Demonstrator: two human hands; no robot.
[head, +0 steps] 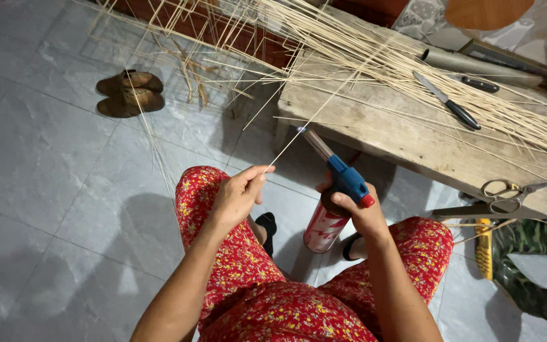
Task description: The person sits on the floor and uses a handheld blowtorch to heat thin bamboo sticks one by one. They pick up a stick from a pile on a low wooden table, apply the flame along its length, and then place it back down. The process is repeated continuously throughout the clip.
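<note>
We pinch a thin pale bamboo splint (pixel 324 104) in our left hand (pixel 235 196) and grip a blue-headed gas torch on a red and white canister (pixel 337 196) in our right hand (pixel 362 212).

Our left fingertips (pixel 256 175) close on the splint's near end, and the splint runs up and away from them, passing just beside the torch's metal nozzle (pixel 314 142) – a small bluish flame shows at its tip. Our right fingers wrap tightly around the torch's blue head, the canister hanging below them between our knees in red flowered trousers (pixel 248 285). Beyond the nozzle stands a worn wooden bench (pixel 400 133) carrying a heap of pale splints (pixel 413 63), a black-handled knife (pixel 447 101) and, out past our right knuckles, grey metal scissors (pixel 495 199).
</note>
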